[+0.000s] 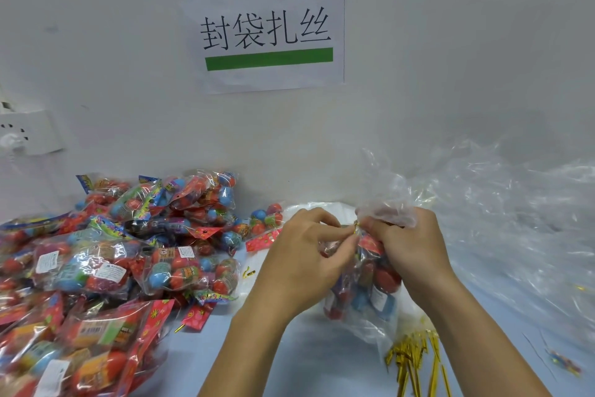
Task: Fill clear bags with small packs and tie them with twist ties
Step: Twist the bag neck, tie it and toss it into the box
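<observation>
Pinching gold twist tie, left hand and right hand grip upright bag neck.

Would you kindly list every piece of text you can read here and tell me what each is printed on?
"封袋扎丝": large black characters on the white paper sign on the wall, between two green bars.
White labels on the small packs in the pile at left: printed, but too small and blurred to read.
Coloured header cards on the packs: patterned; no legible words.

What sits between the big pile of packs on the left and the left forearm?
Head view: mostly bare table, with one loose gold twist tie lying there.
</observation>
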### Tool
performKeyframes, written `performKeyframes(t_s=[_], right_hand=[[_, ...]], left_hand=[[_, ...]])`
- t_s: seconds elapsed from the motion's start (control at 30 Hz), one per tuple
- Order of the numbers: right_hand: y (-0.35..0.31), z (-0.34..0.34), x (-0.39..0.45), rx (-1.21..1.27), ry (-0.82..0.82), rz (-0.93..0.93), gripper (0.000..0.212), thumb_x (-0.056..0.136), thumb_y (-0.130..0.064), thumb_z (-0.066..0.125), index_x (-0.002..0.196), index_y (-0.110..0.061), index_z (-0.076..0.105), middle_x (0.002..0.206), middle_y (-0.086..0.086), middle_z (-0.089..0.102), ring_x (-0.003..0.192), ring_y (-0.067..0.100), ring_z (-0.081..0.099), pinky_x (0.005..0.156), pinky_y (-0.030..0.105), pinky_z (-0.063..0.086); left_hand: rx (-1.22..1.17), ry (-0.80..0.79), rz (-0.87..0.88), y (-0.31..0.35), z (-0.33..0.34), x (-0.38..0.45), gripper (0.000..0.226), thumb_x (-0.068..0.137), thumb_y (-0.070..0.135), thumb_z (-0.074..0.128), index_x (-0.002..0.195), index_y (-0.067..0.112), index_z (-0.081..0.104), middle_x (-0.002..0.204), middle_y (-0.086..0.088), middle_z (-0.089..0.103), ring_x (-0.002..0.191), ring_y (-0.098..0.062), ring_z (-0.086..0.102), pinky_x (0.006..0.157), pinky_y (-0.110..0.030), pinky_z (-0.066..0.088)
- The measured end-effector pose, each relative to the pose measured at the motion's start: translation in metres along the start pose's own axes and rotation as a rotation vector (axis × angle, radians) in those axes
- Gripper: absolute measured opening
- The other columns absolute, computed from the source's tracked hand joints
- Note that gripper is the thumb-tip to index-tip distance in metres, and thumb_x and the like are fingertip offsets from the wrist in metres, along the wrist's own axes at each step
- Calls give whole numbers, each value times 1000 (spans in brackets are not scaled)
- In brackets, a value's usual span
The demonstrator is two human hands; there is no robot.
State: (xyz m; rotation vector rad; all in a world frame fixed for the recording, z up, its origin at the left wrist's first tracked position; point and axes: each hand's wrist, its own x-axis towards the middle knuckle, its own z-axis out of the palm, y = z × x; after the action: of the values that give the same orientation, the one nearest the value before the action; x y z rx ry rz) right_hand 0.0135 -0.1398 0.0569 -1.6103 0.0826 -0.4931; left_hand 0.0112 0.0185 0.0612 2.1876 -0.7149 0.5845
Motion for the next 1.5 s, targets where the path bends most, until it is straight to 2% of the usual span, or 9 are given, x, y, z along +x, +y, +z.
performKeyframes(t_s=[0.27, 0.53, 0.7, 0.83, 0.9, 1.07, 1.17, 1.33, 1.5], right_hand=[[-2, -6, -2, -17, -197, -55, 5, 84, -6, 76, 81, -10, 79, 78, 15, 75, 67, 22, 71, 57, 27, 53], [-4, -6, -4, -44, -253, -52, 23, 85, -16, 76, 68, -4, 68, 62, 14, 60, 58, 21, 56, 58, 40, 43], [-9, -8, -5, -5, -286, -66, 27, 69, -25, 75, 85, -4, 75, 94, 29, 70, 89, 48, 66, 75, 62, 55], [-8, -9, -5, 95, -308, -56, 14, 75, -4, 76, 79, -17, 81, 88, 23, 74, 86, 42, 72, 72, 47, 56], [-7, -9, -5, 135, -323, -28, 13, 67, -9, 78, 80, -12, 80, 86, 21, 75, 76, 32, 73, 65, 38, 57], [-6, -8, -5, 167, -307, 8, 7, 71, -3, 76, 77, -7, 77, 89, 26, 73, 76, 29, 72, 66, 38, 57], [-6, -10, -2, 163, -298, 9, 36, 81, 11, 66, 74, -20, 83, 84, 10, 78, 76, 20, 76, 61, 27, 58], [-7, -16, 3, 279, -157, 67, 29, 88, 9, 62, 77, -9, 80, 90, 9, 79, 87, 20, 75, 78, 33, 58], [-8, -20, 7, 570, 24, 116, 22, 92, 8, 57, 82, -6, 71, 79, 2, 74, 76, 16, 70, 66, 28, 55]], left_hand=[[-419, 86, -350, 8, -1, 3, 16, 83, 19, 78, 68, 25, 76, 68, 9, 72, 56, 0, 57, 57, -16, 48], [-392, 46, -398, 5, 1, 3, 18, 77, 16, 84, 64, 24, 74, 52, 14, 57, 47, -2, 45, 48, -18, 40], [-420, -70, -545, -4, -8, 1, 44, 61, 47, 90, 95, 29, 69, 101, 12, 66, 86, 6, 59, 67, -17, 48], [-711, -224, -585, -2, -7, 2, 26, 67, 31, 90, 87, 19, 78, 99, -6, 76, 94, -21, 72, 90, -33, 57], [-756, -231, -576, 0, -2, 2, 5, 77, 17, 83, 77, 19, 78, 90, -12, 76, 85, -26, 73, 82, -34, 58], [-769, -200, -612, -4, 5, 2, 20, 77, 16, 83, 61, 19, 70, 76, -12, 72, 65, -21, 68, 63, -27, 52], [-778, -159, -572, -3, 4, 1, 22, 65, 34, 88, 73, 19, 76, 84, -10, 76, 75, -22, 72, 70, -29, 56], [-740, 280, -632, -9, 14, 5, 9, 90, 29, 70, 85, 23, 75, 86, 9, 75, 81, -2, 68, 62, -10, 48], [-990, 306, -850, -7, 27, 0, 46, 94, 53, 52, 124, 19, 59, 119, -4, 66, 112, -25, 62, 86, -40, 53]])
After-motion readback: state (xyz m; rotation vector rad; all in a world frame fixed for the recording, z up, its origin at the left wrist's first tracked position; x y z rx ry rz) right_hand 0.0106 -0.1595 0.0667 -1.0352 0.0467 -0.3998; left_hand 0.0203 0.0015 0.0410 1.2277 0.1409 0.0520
